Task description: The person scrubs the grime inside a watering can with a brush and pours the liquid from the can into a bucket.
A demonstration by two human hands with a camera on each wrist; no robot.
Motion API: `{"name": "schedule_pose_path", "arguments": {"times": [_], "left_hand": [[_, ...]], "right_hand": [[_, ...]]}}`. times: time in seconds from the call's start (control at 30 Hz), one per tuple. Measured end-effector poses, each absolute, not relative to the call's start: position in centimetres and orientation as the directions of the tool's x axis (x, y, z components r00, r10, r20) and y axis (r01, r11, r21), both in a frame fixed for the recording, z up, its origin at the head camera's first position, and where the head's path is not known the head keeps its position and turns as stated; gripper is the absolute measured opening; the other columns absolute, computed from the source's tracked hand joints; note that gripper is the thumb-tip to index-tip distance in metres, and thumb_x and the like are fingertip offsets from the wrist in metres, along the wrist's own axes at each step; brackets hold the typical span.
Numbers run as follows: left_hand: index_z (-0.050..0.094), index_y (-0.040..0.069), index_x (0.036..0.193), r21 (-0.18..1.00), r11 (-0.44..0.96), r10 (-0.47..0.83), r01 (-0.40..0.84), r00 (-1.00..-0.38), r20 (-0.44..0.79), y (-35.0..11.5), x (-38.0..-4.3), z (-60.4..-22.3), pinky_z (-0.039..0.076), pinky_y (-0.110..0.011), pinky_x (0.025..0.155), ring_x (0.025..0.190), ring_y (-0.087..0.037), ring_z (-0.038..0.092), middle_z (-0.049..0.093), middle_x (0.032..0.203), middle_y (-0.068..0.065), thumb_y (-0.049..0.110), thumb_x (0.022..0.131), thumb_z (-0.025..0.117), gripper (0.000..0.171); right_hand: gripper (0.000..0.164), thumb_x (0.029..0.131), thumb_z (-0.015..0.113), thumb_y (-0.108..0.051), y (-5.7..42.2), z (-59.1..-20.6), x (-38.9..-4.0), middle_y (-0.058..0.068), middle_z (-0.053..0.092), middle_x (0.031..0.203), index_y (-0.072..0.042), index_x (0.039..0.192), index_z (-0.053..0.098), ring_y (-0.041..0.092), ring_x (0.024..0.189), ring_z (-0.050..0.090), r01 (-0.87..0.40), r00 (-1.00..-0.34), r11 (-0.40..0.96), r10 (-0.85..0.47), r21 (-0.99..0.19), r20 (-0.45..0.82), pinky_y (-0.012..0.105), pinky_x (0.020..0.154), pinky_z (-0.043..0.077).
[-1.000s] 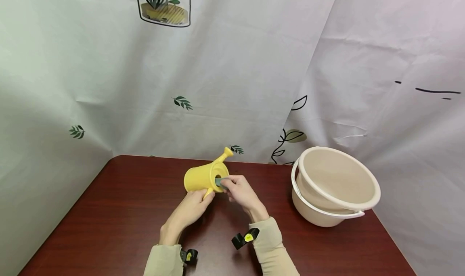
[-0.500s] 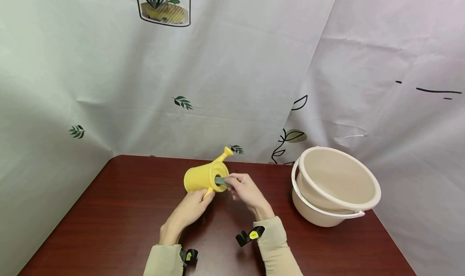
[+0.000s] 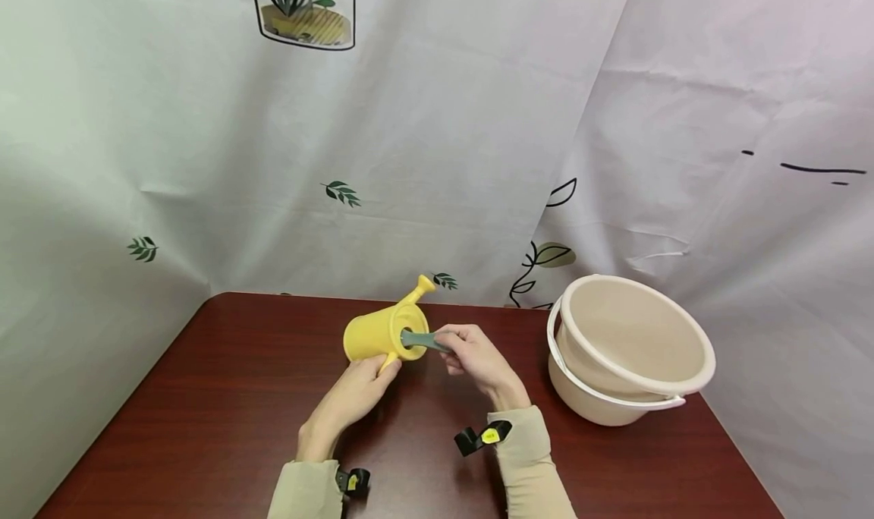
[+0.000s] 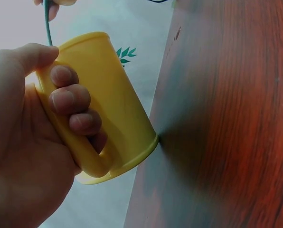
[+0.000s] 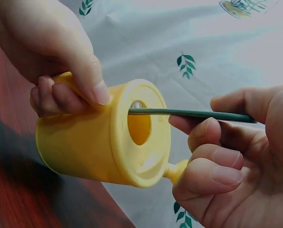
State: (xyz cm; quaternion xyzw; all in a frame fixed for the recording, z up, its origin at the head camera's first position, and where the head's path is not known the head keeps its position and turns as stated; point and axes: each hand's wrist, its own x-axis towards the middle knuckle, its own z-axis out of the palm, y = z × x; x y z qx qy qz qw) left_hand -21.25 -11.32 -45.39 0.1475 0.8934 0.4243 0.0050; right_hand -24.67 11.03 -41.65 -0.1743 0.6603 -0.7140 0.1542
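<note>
A yellow watering can (image 3: pixel 369 338) lies tipped on its side at the table's middle, its round opening facing right and its spout (image 3: pixel 419 287) pointing up and right. My left hand (image 3: pixel 351 399) grips it by the handle, fingers curled round the handle (image 4: pixel 91 164) in the left wrist view. Between the thumb and fingers of my right hand (image 3: pixel 479 361) is a thin, flat grey-green strip like a utensil handle (image 5: pixel 193 113). Its far end passes into the hole in the can's top (image 5: pixel 140 135); the part inside is mostly hidden.
Two cream plastic tubs stand nested at the table's right: a tilted upper basin (image 3: pixel 638 333) and a lower bucket (image 3: pixel 590 401) with a white carrying handle. The dark red-brown table (image 3: pixel 225 397) backs onto a pale printed cloth (image 3: pixel 437 124).
My right hand has drawn back to the right, and more of the grey-green strip shows outside the opening. The can and my left hand have stayed nearly still.
</note>
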Motion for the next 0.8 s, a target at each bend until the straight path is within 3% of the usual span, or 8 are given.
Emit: {"name": "schedule_pose_path", "arguments": {"times": [0.2,0.8], "left_hand": [[0.047,0.016,0.068,0.766,0.593,0.259,0.248,-0.96,0.111,-11.3,-21.2,-45.3,0.034,-0.025,0.056,0.054,-0.007,0.035,0.036,0.061,0.008,0.029,0.103,0.052,0.037],[0.048,0.016,0.071,0.76,0.597,0.276,0.258,-0.955,0.107,-11.3,-21.2,-45.4,0.035,-0.026,0.056,0.054,-0.007,0.035,0.036,0.061,0.007,0.03,0.103,0.051,0.036]], "right_hand": [[0.023,0.094,0.051,-0.004,10.8,-41.7,-24.7,0.0,0.037,0.06,0.018,0.099,0.053,0.008,0.047,0.029,-0.002,-0.89,-0.097,-0.453,-0.995,0.046,0.024,0.047,0.023],[0.021,0.097,0.05,-0.006,8.7,-42.9,-24.7,0.002,0.037,0.063,0.015,0.097,0.056,0.011,0.05,0.03,0.005,-0.891,-0.061,-0.453,-0.998,0.023,0.03,0.051,0.024]]}}
